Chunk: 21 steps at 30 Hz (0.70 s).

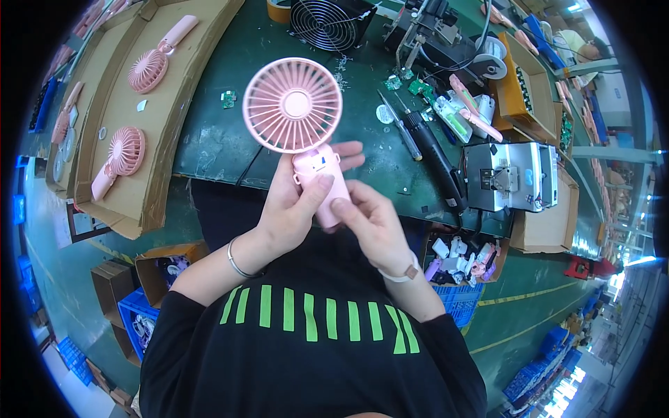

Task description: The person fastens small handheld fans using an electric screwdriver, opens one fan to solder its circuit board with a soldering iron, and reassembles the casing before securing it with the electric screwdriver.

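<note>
A pink handheld fan (297,104) is held up over the near edge of the green bench, its round slatted head pointing away from me. My left hand (289,191) wraps the upper handle just below the head, with the thumb pressed on its front. Lower down, my right hand (369,219) grips the bottom of the same handle, thumb on the front and fingers behind. Part of the handle is hidden by my thumbs and fingers.
At left, a cardboard tray (157,132) holds more pink fans. A black electric screwdriver (435,160), a metal-cased device (512,177) and small circuit boards (421,88) lie to the right. A black cooling fan (327,24) stands at the back. A box of parts (463,258) sits below the bench.
</note>
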Each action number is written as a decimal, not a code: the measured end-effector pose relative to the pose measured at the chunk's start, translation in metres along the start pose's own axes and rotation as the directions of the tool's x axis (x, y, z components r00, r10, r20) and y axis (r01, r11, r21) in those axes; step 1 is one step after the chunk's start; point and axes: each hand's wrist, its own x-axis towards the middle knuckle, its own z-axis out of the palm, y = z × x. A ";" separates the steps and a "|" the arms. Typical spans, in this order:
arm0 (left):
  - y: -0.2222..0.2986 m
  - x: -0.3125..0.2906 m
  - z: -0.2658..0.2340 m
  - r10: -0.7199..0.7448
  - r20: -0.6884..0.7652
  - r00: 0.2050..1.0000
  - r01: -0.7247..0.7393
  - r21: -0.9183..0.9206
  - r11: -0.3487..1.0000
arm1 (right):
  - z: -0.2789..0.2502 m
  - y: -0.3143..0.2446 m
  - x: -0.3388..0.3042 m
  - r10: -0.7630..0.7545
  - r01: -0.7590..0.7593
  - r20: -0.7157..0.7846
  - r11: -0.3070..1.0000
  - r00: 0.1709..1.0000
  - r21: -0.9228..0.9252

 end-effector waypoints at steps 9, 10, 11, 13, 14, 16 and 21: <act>0.007 -0.002 0.002 -0.061 0.018 0.998 0.061 -0.014 0.998 | 0.002 0.009 -0.006 -0.024 0.027 -0.040 0.996 0.999 0.084; 0.006 0.000 0.001 -0.052 0.046 0.998 0.053 -0.023 0.998 | 0.000 0.009 -0.005 -0.034 0.037 -0.042 0.996 0.999 0.080; 0.004 0.001 0.000 -0.042 0.074 0.996 0.044 -0.032 0.999 | -0.001 0.008 -0.004 -0.035 0.038 -0.044 0.996 0.998 0.081; 0.002 0.001 -0.002 -0.054 0.114 0.992 0.055 -0.009 0.998 | -0.001 0.005 -0.004 -0.098 0.099 -0.038 0.995 0.994 0.020; 0.001 0.000 -0.004 -0.065 0.151 0.986 0.063 0.016 0.998 | 0.001 0.004 -0.003 -0.098 0.098 -0.041 0.995 0.994 0.021; -0.001 0.001 -0.008 -0.095 0.273 0.957 0.076 0.080 0.994 | 0.006 0.005 -0.003 -0.019 0.032 -0.067 0.982 0.998 0.184; 0.001 0.003 -0.007 -0.232 0.242 0.942 0.286 -0.221 0.932 | -0.014 0.017 0.000 -0.024 -0.117 0.245 0.830 0.969 0.545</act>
